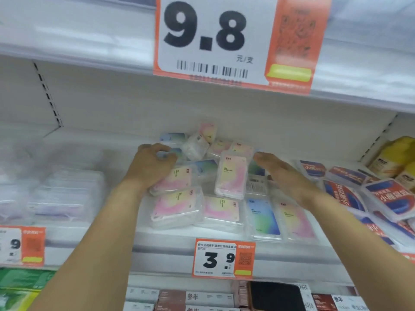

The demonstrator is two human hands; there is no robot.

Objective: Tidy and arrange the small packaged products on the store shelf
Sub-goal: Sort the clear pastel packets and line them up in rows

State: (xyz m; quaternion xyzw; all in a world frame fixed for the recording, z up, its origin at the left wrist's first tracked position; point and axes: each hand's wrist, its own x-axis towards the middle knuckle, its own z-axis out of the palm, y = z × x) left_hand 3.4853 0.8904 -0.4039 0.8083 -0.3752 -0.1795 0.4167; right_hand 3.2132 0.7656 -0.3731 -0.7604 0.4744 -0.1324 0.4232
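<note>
Currently both hands reach into the jumbled packs [231, 176] on the shelf [179, 243]: the left hand [152, 167] hovers with fingers curled over a pink pack, apparently gripping nothing, and the right hand [283, 173] lies flat and open along the heap's right side, beside the red-and-blue packs [350, 187]. Front-row packs lie flat near the 3.9 tag [223, 259]; those behind are tilted and overlapping. Recommended practice, in my judgement: corral the heap from both sides, then lay tilted packs flat, labels forward, without nudging neighbouring stock.
</note>
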